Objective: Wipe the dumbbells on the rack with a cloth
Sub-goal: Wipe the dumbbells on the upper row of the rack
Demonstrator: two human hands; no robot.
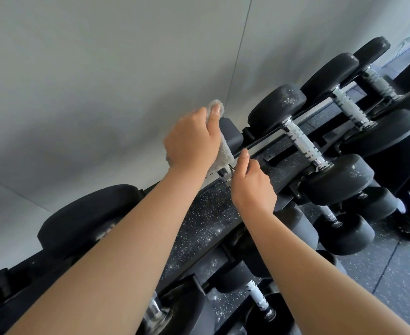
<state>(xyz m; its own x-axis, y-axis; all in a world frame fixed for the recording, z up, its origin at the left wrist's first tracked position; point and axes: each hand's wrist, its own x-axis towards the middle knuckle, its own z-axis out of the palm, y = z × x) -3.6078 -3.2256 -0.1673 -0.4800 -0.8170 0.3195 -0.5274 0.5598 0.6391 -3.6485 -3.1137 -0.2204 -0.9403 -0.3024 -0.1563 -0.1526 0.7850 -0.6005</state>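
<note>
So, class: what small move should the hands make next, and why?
Probably rub the cloth round the dumbbell head: the left hand holds it there while the right hand grips the handle, steadying it.

At the centre of the frame the left hand [192,139] grips a pale grey terry cloth [222,154] and presses it against the far head of a black round-headed dumbbell [231,135]. Just below, the right hand [252,182] curls its fingers [243,163] round that dumbbell's knurled chrome handle [225,176]. More black dumbbells [339,180] line the black metal rack [283,170] toward the upper right. A plain grey wall [90,81] fills the upper left.
</note>
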